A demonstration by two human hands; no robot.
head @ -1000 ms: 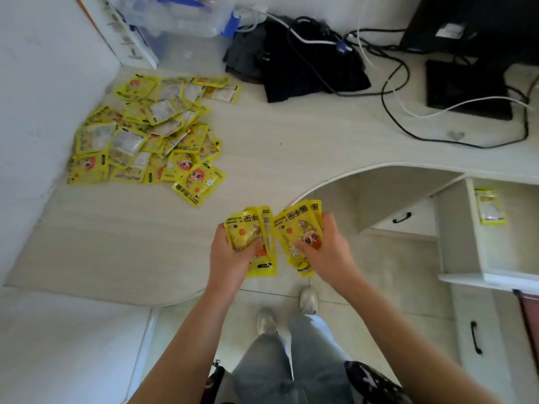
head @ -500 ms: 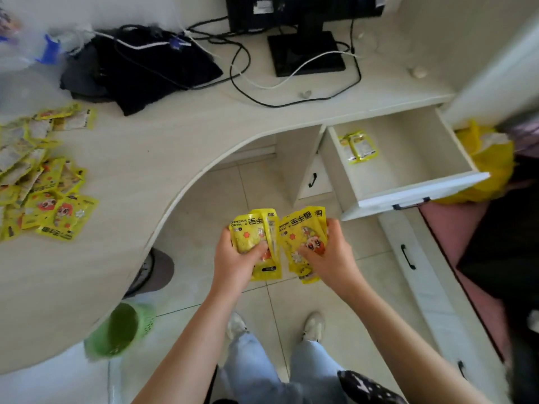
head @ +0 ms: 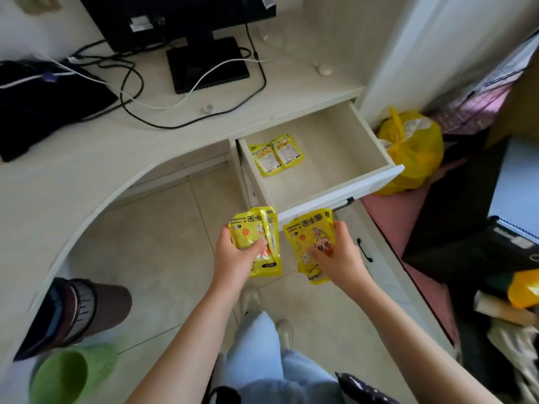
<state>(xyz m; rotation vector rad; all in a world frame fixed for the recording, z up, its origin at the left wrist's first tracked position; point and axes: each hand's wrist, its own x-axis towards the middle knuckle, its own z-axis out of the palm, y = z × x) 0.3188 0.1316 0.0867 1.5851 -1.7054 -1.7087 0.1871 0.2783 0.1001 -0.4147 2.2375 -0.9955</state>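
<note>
Hands [head: 236, 255] [head: 339, 258] round "HAND WARMER" packets [head: 248, 231] [head: 307, 233]

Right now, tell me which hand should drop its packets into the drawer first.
Probably right. The right hand holds its packets beside the drawer front; the left hand sits further left, over the floor.
</note>
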